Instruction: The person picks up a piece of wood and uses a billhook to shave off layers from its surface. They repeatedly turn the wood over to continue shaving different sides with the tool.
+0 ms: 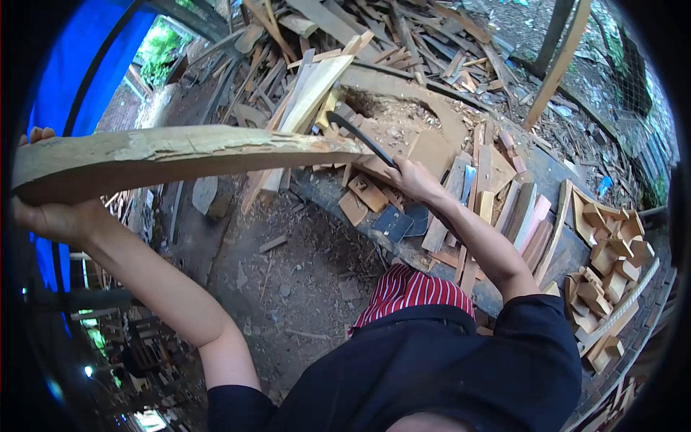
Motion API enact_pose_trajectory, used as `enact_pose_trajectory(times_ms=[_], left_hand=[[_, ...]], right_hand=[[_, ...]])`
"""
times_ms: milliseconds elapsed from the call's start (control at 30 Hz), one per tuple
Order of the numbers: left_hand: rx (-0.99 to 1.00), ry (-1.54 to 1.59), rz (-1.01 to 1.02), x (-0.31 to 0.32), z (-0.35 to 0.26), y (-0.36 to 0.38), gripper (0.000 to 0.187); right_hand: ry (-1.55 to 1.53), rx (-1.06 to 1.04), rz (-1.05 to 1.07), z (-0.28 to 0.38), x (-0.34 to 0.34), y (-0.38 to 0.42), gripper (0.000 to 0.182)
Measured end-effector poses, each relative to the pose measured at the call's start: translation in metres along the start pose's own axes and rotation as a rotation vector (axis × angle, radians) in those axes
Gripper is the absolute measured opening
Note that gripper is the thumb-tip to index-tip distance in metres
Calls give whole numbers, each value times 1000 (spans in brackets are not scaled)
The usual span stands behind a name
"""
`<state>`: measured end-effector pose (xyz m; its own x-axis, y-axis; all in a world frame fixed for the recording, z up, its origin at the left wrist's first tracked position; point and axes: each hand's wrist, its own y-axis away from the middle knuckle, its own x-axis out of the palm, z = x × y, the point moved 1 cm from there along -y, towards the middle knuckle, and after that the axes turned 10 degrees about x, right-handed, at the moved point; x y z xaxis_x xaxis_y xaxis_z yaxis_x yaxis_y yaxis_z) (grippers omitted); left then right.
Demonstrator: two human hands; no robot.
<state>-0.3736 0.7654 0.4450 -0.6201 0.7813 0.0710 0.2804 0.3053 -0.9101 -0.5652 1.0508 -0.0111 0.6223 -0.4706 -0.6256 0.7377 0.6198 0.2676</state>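
My left hand (61, 219) grips the wide end of a long, thick plank (194, 162), the fingertips showing over its upper edge. The plank stretches almost level across the view, its narrower end close to the workbench. Along its upper edge the wood is rough and splintered toward that narrow end. My right hand (414, 178) is closed around the handle of a dark, slightly curved machete (356, 135). Its blade points up and left, overlapping the plank's narrow end in this view.
Wood chips and a hollowed brown block (432, 147) lie on the bench beyond. Wood strips (511, 209) and small cut blocks (608, 266) sit to the right. A large scrap pile (403, 36) rises behind. Chips litter the dirt floor (288, 288); a blue tarp (79, 57) hangs left.
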Motion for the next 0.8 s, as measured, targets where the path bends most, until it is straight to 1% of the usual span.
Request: enact_pose_trajectory(times_ms=[67,133,167,200,267,300,333,400,433,467,533,567,600,667,733,800], left_hand=[[8,-155,-39,-5,3,-14,67],[46,-249,19,-4,2,-20,66],[50,-290,42,-4,2,-20,66],[54,-331,65,-3,1,-21,66],[8,-211,61,3,-1,-19,65],[-5,-174,59,3,-3,-20,65],[27,-193,75,-1,-5,-22,65],[64,-206,97,1,-8,-21,65],[50,-54,95,7,-10,-14,54],[17,101,93,13,-11,-11,51],[-58,411,75,25,-13,-4,46],[-5,266,22,28,-14,-5,46],[36,127,-30,34,-14,-4,46],[51,118,-4,46,-12,-6,45],[59,86,33,47,-8,-15,43],[78,28,59,39,2,-26,42]], right_hand=[[-97,-117,-103,34,-33,15,31],[-180,-268,-202,70,-61,30,24],[-262,-285,-188,89,-75,39,21],[-261,-284,-184,98,-83,43,21],[-391,-448,-263,110,-90,49,24],[-410,-441,-268,105,-85,49,23],[-410,-443,-263,92,-72,45,23],[-145,-215,-224,44,-31,30,28],[-17,-68,-117,6,-4,15,32],[105,81,-6,-23,14,7,36],[48,60,14,-33,11,3,38],[11,53,50,-40,12,4,41],[-8,52,34,-36,7,3,40],[-80,35,76,-24,-9,-2,39],[-271,-152,-59,13,-35,12,39],[-302,-150,-71,55,-72,30,33]])
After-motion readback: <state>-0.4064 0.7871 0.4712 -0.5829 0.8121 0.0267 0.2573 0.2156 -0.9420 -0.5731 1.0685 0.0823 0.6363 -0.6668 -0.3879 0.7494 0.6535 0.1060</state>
